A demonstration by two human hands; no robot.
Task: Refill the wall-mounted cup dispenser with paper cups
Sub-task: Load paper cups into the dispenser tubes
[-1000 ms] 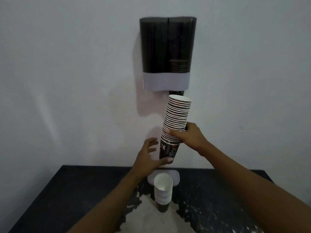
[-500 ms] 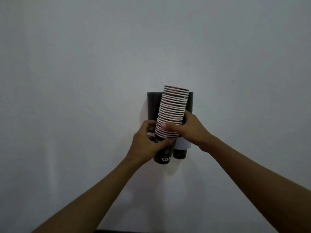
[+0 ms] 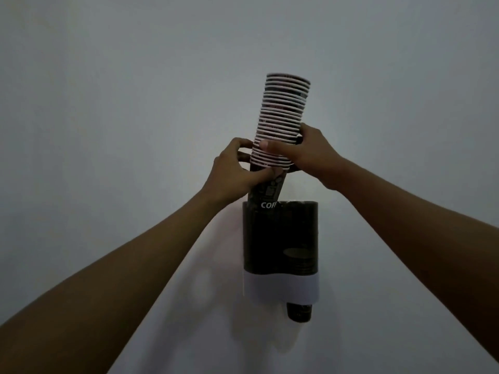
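Above the dispenser (image 3: 280, 238), both hands' (image 3: 233, 172) (image 3: 307, 155) grips clasp the near-upright, rims-up cup stack (image 3: 283, 114).

The cup dispenser (image 3: 280, 238) hangs on the wall (image 3: 121, 103), right of centre in the view, with 2 tubes side by side. Above its left tube a stack of paper cups (image 3: 280, 122) stands tilted to the right, its lowest cup at the tube's mouth (whether inside it cannot be told). The left hand (image 3: 235, 171) holds the stack's lower part from the left; the right hand (image 3: 307, 155) holds it from the right, slightly higher. 1 cup (image 3: 299, 311) sticks out below the right tube.
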